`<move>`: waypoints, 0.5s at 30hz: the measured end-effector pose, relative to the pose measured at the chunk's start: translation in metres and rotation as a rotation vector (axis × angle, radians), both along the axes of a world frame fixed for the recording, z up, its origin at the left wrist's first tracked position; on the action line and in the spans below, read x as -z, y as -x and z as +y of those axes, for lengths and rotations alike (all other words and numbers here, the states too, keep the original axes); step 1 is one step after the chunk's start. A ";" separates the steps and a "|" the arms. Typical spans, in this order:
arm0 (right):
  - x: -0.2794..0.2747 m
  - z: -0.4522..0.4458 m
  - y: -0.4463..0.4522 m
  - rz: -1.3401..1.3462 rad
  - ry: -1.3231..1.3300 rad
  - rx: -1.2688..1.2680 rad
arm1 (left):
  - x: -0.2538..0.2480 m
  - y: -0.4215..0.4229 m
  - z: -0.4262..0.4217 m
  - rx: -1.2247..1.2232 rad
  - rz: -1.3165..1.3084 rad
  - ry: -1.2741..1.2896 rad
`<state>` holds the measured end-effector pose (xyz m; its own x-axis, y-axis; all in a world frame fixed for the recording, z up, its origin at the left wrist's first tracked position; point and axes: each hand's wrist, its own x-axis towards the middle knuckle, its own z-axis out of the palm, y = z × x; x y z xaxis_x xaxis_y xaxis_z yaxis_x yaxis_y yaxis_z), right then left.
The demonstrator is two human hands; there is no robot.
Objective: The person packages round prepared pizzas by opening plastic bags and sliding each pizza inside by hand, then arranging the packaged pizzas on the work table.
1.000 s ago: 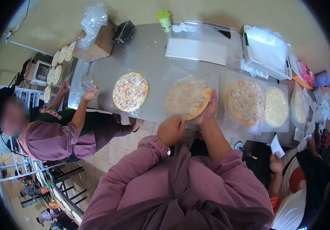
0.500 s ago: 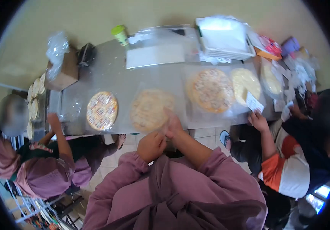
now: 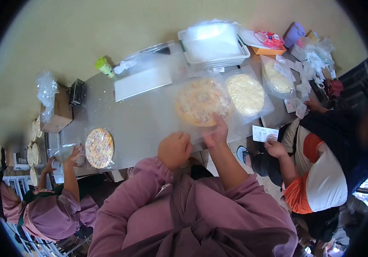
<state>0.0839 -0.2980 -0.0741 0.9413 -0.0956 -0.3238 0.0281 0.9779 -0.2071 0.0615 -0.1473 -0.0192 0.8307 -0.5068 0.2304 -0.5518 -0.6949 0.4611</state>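
Note:
A round pizza in a clear plastic bag (image 3: 203,102), smeared by motion, is in front of me over the metal table. My right hand (image 3: 216,133) grips the near edge of its bag, with fingers against the underside and front of the pizza. My left hand (image 3: 174,149) is closed at the bag's near left corner; what lies between its fingers is mostly hidden, but the plastic runs to it. Just right of the pizza lies a pale, cheese-covered round (image 3: 245,95) in its own bag. Further left, another topped pizza (image 3: 99,147) rests near the table's front edge.
At the back are a white basket (image 3: 220,62) with plastic sheets, a flat white board (image 3: 143,83) and a green cup (image 3: 105,67). A cardboard box (image 3: 57,113) stands left. One co-worker's hand (image 3: 76,155) is at left; another's hand (image 3: 276,147) holds a printed card at right.
My hands have carried the bagged pizza right, over the spot where another pizza lay. My view has turned right. The left co-worker's hands have spread near plastic; the right co-worker's card has come nearer.

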 end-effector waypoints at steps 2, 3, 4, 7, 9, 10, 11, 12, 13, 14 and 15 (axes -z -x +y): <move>0.016 -0.013 0.002 -0.035 -0.059 -0.043 | 0.014 -0.012 -0.011 -0.033 0.048 -0.067; 0.023 -0.019 0.002 -0.069 -0.124 -0.094 | 0.019 -0.018 -0.015 -0.075 0.096 -0.140; 0.029 -0.025 0.001 -0.079 -0.123 -0.097 | 0.019 -0.021 -0.019 -0.079 0.086 -0.139; 0.044 -0.048 0.010 0.055 -0.068 -0.384 | 0.026 -0.018 -0.020 -0.176 0.203 -0.235; 0.049 -0.069 0.018 0.053 0.231 -0.811 | 0.034 -0.018 -0.016 -0.196 0.237 -0.268; 0.042 -0.075 0.023 0.114 0.408 -0.953 | 0.032 -0.017 -0.015 -0.201 0.224 -0.271; 0.028 -0.080 0.026 0.175 0.595 -1.090 | 0.031 -0.015 -0.016 -0.199 0.245 -0.290; 0.014 -0.085 0.029 0.157 0.606 -1.093 | 0.031 -0.015 -0.016 -0.200 0.265 -0.305; -0.002 -0.089 0.032 0.037 0.896 -1.309 | 0.032 -0.016 -0.015 -0.214 0.251 -0.301; -0.018 -0.094 0.032 -0.093 1.192 -1.513 | 0.033 -0.015 -0.013 -0.200 0.270 -0.274; -0.035 -0.099 0.029 -0.108 1.202 -1.520 | 0.033 -0.015 -0.011 -0.186 0.291 -0.247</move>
